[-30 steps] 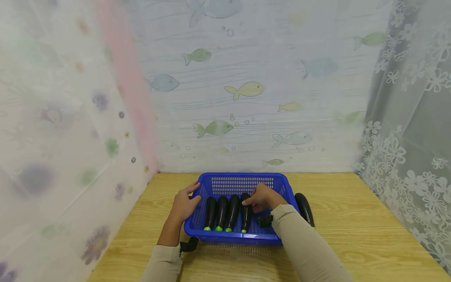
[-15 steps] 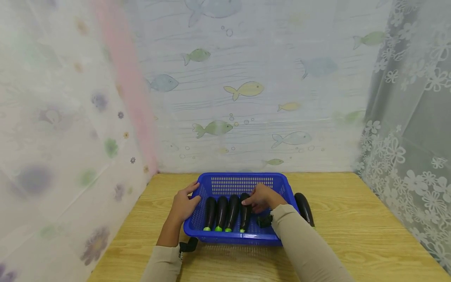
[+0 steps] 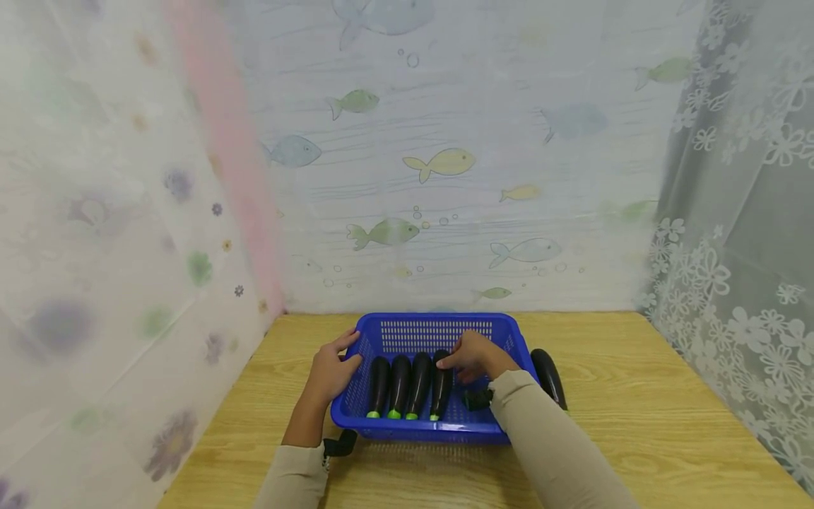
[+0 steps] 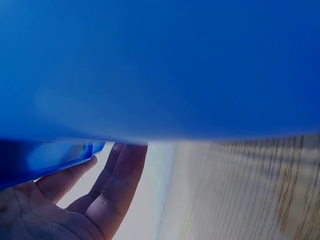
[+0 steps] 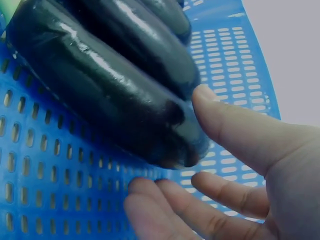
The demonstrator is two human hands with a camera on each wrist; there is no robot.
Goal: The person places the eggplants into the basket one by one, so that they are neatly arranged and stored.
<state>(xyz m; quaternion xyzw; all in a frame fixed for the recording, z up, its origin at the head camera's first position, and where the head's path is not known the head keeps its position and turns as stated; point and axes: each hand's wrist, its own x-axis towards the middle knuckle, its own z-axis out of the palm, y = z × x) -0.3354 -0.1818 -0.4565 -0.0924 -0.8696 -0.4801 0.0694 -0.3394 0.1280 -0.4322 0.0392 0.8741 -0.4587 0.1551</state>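
Several dark eggplants lie side by side in a blue plastic basket, green stem ends toward me. My right hand is inside, at the far end of the rightmost eggplant. In the right wrist view, the thumb lies against that eggplant's blunt end; the other fingers are spread below it with a gap. My left hand rests at the basket's left rim, its fingers fairly straight. A blurred blue surface hides part of it in the left wrist view.
Another eggplant lies on the wooden table, just outside the basket's right wall. A fish-patterned curtain hangs behind the table. Further patterned curtains hang to the left and right.
The rightmost eggplant's stem end has shifted slightly left, toward the other eggplants. Both hands stay almost in place.
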